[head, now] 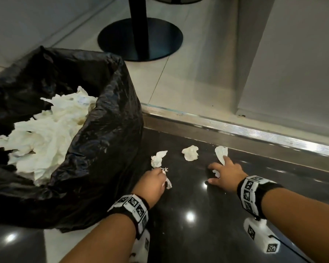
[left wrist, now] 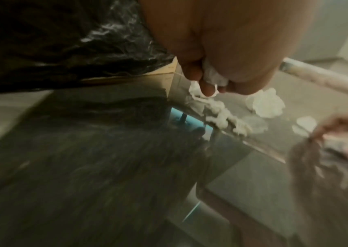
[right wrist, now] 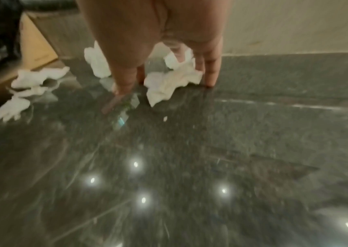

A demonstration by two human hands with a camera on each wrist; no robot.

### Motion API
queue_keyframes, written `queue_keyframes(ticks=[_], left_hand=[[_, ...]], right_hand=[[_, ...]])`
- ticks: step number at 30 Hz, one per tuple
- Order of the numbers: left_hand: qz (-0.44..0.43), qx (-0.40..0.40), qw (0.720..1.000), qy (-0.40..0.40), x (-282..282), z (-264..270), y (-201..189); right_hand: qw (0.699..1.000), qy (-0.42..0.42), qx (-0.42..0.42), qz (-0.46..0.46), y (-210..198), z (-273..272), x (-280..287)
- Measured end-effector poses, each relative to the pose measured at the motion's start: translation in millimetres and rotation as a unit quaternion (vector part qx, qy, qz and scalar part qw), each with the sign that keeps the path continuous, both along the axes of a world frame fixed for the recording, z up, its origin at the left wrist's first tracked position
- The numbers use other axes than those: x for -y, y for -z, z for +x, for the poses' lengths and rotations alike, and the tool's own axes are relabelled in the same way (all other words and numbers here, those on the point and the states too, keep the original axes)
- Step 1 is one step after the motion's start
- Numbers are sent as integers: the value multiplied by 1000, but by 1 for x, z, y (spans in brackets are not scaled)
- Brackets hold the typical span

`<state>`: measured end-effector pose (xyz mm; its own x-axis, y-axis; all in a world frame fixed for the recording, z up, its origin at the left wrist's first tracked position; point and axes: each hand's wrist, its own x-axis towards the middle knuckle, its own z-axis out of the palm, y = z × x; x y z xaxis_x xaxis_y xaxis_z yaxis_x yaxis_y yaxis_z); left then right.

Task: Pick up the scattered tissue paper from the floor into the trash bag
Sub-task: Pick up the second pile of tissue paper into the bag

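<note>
An open black trash bag stands at the left, with several white tissues inside. My left hand is beside the bag, low over the dark floor, with its fingers curled round a crumpled tissue. A twisted tissue lies just beyond it. A balled tissue sits between my hands. My right hand is spread over another tissue, its straight fingertips touching the floor on either side of it.
The glossy dark floor reflects ceiling lights. A metal threshold strip runs behind the tissues. Beyond it are pale tiles, a black round pedestal base and a wall corner.
</note>
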<state>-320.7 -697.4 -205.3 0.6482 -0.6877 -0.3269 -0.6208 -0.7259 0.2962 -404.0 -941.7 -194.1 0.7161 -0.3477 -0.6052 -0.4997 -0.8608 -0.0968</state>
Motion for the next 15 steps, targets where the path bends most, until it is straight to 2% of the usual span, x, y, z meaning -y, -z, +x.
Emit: queue_keyframes(ticks=[2, 4, 7, 9, 11, 12, 15], left_hand=[[-49, 4, 998, -42, 7, 12, -4], [-26, -13, 997, -72, 13, 21, -4], [50, -71, 993, -74, 20, 26, 10], [36, -98, 990, -98, 20, 26, 18], [58, -50, 995, -65, 17, 27, 20], [73, -25, 996, -50, 15, 26, 20], [47, -45, 995, -80, 10, 24, 21]], right_hand=[[999, 4, 27, -17, 7, -3, -9], [998, -10, 56, 6, 14, -6, -14], [996, 15, 61, 69, 14, -7, -20], [992, 41, 72, 92, 12, -4, -20], [988, 77, 100, 89, 7, 7, -18], [983, 103, 122, 92, 3, 15, -18], [943, 201, 213, 160, -12, 42, -19]])
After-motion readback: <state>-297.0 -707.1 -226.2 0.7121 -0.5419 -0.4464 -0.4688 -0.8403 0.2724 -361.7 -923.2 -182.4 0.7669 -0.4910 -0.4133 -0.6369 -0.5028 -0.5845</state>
